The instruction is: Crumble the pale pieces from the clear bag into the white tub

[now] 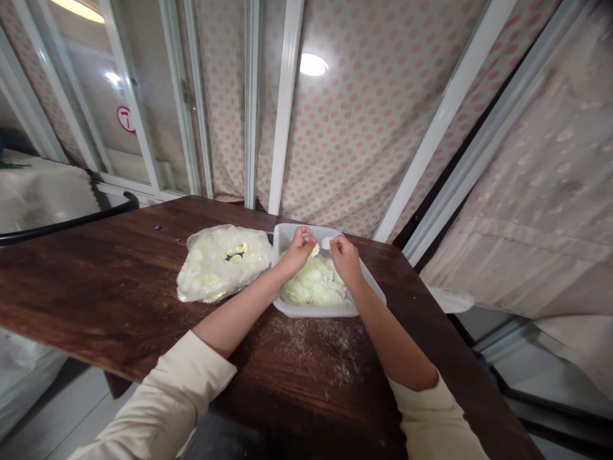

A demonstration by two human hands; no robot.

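Two bare hands work over a rectangular, translucent white plastic tub (325, 312) on a dark brown wooden worktop (119, 275). The left hand (297, 250) has its thumb and fingers drawn together in a pinch on a small, pale yellow-green piece with a frilled edge (315, 250). Just beside it, the right hand (345, 259) pinches a thin, round whitish piece with a scalloped edge (327, 243) between its fingertips. The two pieces are near each other but apart, both over the tub. Below them, a loose heap of thin, pale green-white pieces (313, 285) lies inside the tub. To the left of the tub sits a crumpled clear plastic bag (204, 259) filled with similar pale pieces, some showing through a gap in its top. Fine whitish specks (311, 345) are scattered on the worktop in front of the tub.
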